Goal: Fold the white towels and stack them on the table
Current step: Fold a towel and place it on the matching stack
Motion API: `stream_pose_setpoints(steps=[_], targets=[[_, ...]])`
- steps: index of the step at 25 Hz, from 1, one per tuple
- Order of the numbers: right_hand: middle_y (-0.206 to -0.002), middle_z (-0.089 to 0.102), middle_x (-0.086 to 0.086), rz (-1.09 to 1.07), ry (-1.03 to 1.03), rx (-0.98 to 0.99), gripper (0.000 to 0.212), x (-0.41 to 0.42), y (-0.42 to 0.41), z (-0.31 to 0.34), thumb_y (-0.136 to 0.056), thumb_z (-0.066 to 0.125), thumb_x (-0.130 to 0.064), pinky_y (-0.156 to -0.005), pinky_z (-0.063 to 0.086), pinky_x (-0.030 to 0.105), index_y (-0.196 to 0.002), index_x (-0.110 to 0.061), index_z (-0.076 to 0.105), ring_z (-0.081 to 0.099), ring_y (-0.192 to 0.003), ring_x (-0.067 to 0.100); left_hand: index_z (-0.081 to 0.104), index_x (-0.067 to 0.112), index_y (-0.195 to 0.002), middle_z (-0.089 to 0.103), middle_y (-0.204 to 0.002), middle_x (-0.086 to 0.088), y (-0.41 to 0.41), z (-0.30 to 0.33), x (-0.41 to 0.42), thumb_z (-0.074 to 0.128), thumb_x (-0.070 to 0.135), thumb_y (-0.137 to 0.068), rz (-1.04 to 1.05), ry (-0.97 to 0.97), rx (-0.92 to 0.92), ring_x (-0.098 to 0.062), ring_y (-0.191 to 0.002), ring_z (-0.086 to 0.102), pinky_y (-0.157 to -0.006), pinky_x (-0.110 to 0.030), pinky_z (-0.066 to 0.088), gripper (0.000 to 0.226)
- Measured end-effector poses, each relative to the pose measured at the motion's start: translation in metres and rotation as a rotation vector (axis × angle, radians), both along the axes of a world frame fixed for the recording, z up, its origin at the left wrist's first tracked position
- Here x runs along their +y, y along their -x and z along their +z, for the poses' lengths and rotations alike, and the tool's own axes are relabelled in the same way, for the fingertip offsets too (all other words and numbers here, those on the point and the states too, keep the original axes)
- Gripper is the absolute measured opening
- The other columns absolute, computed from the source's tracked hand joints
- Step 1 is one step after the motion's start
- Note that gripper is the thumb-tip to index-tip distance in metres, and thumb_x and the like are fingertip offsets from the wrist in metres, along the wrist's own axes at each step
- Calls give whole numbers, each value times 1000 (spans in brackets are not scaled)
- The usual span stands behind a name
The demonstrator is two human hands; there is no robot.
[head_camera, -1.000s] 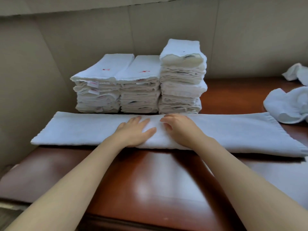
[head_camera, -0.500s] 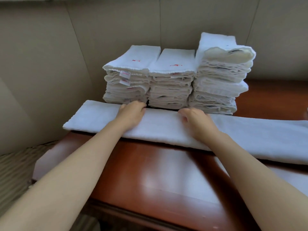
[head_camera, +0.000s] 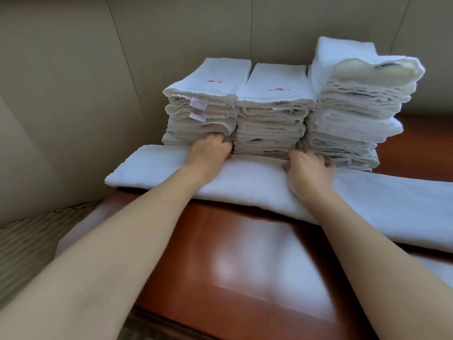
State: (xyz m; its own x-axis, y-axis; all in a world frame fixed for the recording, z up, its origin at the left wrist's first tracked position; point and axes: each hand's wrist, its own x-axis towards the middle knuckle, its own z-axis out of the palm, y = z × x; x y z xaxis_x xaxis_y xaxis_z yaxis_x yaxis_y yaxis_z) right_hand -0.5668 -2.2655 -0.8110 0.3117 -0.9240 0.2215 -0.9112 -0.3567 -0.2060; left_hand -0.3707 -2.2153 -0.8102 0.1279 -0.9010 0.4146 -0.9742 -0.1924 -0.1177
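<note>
Head cam — looks fwd/down, close over table [head_camera: 245, 261].

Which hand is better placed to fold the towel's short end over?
Left, probably. The left hand rests on the towel nearer its free end in view; the right hand sits mid-strip, and the other end runs out of frame.

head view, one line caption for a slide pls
Both hands, left and right, on a long folded towel before three towel stacks.

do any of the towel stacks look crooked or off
Yes: the right stack is taller than the other two and untidy, its top towel bulging and overhanging to the right. The left stack and middle stack look squarer.
</note>
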Motion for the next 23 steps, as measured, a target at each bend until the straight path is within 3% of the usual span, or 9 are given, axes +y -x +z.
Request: stream_pose_setpoints(steps=[3, 6, 8, 10, 12, 17, 20, 21, 23], targets=[[-123, 47, 15, 43, 158, -18, 30, 5, -10, 2, -89, 46, -3, -100, 31, 47, -116, -14, 53, 42, -118, 35, 49, 7, -113, 50, -115, -14, 6, -2, 4, 53, 10, -95, 13, 12, 168, -37, -97, 57, -72, -44, 46, 19], [-118, 54, 12, 441, 89, -136, 31, 15, -34, 1, -90, 47, -5, -93, 42, 42, -116, -12, 62, 49, -113, 33, 53, 10, -122, 51, -124, -14, 9, 5, 30, 43, 30, -100, -33, 9, 405, -31, -114, 50, -93, -41, 42, 31], [-121, 57, 9, 576, -18, -173, 29, 25, -47, -9, -95, 44, -14, -95, 42, 40, -117, -12, 64, 53, -113, 30, 38, 24, -142, 35, -149, -6, -2, -3, 58, 28, 42, -101, 21, -248, 310, -21, -137, 32, -110, -38, 28, 46], [-129, 54, 3, 568, -33, -110, 32, 33, -53, -13, -99, 38, -24, -100, 38, 36, -121, -14, 60, 50, -118, 26, 19, 33, -150, 13, -159, 4, -29, -7, 79, 20, 50, -99, 123, -399, 288, -13, -145, 11, -116, -37, 14, 53], [-139, 45, -1, 538, -37, 32, 38, 42, -55, -9, -101, 31, -38, -104, 29, 38, -129, -22, 51, 41, -128, 20, 12, 36, -150, 5, -160, 7, -57, -4, 86, 18, 54, -98, 204, -427, 324, -11, -146, 5, -117, -40, 11, 56], [-158, 9, -6, 584, -196, 153, 46, 73, -63, -7, -100, 16, -50, -114, 1, 51, -145, -42, 21, 3, -146, 13, 16, 35, -149, 15, -158, 2, -87, -7, 100, 19, 58, -95, 498, -311, 406, -22, -144, 18, -112, -45, 20, 59], [-158, 11, -7, 580, -186, 126, 45, 74, -60, -6, -100, 16, -49, -114, 1, 50, -144, -41, 24, 3, -146, 12, 13, 26, -152, 24, -155, -5, -104, -4, 122, 42, 71, -82, 717, -175, 1031, -30, -140, 27, -110, -43, 27, 88], [-157, 16, -5, 576, -163, 106, 44, 74, -59, -6, -101, 17, -49, -114, 2, 50, -143, -40, 29, 6, -145, 12, 12, 20, -153, 22, -156, -6, -109, -2, 126, 52, 66, -82, 706, -110, 1250, -29, -140, 26, -111, -41, 26, 94], [-152, 27, -4, 568, -91, 63, 42, 78, -59, -5, -101, 23, -47, -113, 6, 49, -138, -35, 38, 13, -143, 11, 13, 11, -151, 28, -152, -11, -112, 8, 131, 67, 41, -85, 681, 103, 1474, -28, -135, 35, -106, -38, 32, 91]])
